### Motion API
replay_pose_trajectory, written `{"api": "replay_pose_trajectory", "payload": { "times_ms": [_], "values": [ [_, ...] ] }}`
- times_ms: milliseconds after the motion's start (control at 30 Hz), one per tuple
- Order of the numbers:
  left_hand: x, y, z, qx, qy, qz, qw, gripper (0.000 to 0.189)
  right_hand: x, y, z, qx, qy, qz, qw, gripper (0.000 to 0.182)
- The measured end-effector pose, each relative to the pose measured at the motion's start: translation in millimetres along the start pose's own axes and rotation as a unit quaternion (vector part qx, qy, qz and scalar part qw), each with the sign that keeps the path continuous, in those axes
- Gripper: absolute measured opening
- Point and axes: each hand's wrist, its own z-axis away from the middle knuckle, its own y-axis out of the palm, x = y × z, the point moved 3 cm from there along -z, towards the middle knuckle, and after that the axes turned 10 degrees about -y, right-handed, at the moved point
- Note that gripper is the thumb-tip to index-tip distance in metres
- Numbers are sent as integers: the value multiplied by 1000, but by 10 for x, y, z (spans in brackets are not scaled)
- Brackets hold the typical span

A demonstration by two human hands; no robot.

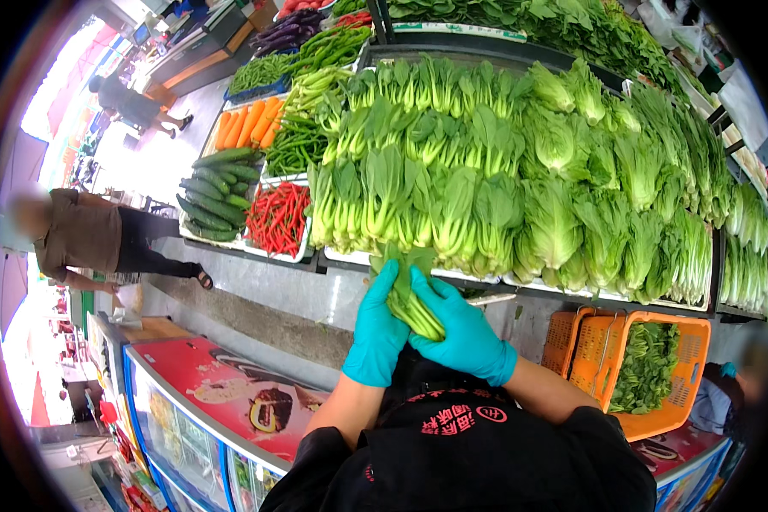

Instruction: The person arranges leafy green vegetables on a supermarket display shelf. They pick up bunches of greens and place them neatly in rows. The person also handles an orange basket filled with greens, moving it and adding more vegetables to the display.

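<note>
Both of my hands wear turquoise gloves and hold one bunch of leafy greens with pale stems (pixel 416 313) before my chest, its leaves pointing away from me. My left hand (pixel 379 326) is closed on the left side of the bunch, and my right hand (pixel 464 329) grips its right side near the stem ends. Just beyond my fingers, rows of bok choy (pixel 451 205) stand in the vegetable display. Romaine-like lettuce heads (pixel 550 221) lie to their right. Cucumbers (pixel 214 198), red chillies (pixel 278 217) and carrots (pixel 249 125) fill white trays on the left.
Orange plastic crates (pixel 694 365), one with leafy greens, stand at the right. A chest freezer with a red top (pixel 230 384) is at lower left. One person (pixel 86 230) is at the left, another (pixel 128 99) farther back, and a third (pixel 717 393) at the right edge.
</note>
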Motion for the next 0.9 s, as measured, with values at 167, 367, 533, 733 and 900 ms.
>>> {"api": "replay_pose_trajectory", "payload": {
  "times_ms": [167,367,533,733,900],
  "values": [
    [-737,409,-365,177,0,-150,973,66,-274,-100,-525,-128,114,-226,959,80],
    [-1734,477,-694,147,-93,-277,945,74,-215,216,-1338,-248,133,-644,712,66],
    [-2548,160,-1093,32,5,-351,936,58,-265,440,-1802,-337,126,-628,690,58],
    [-2938,-300,-2056,-44,139,-348,926,51,-315,153,-2127,-437,68,-563,698,53],
    [-2696,-538,-2896,-1,167,-493,854,57,-107,-290,-2674,-532,16,-290,796,64]
  ]
}}
